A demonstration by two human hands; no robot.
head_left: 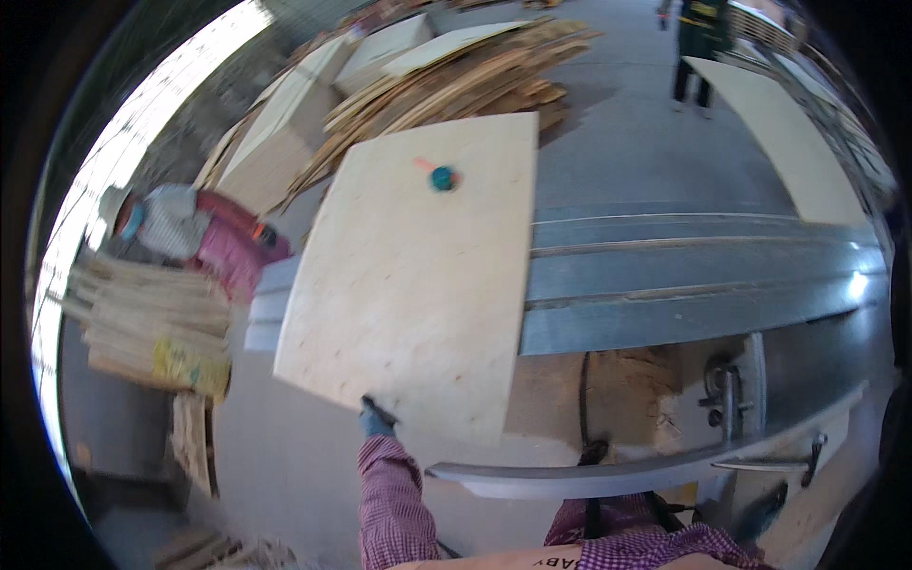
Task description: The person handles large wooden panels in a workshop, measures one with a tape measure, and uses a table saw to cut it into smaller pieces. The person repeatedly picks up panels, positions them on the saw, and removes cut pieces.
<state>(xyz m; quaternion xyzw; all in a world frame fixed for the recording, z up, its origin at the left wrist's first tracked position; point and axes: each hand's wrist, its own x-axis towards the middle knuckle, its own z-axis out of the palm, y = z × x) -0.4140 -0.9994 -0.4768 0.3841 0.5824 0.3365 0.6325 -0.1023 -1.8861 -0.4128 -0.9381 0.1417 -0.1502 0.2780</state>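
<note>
My left hand (377,416), in a blue and dark glove, grips the near edge of a large pale plywood sheet (408,285). The sheet lies across the left part of a grey metal saw table (703,275) and juts out past its near side. On the sheet's far half sits a small round teal thing (442,178) with an orange-red patch beside it; its kind is too blurred to tell. My right hand cannot be made out; only checked cloth shows at the lower right.
A co-worker (204,223) in a hat bends by a stack of wood strips (157,313) at left. Board piles (456,76) lie beyond the table. Another person (701,47) stands far right near a leaning pale sheet (788,138). A curved metal rail (608,478) runs close to me.
</note>
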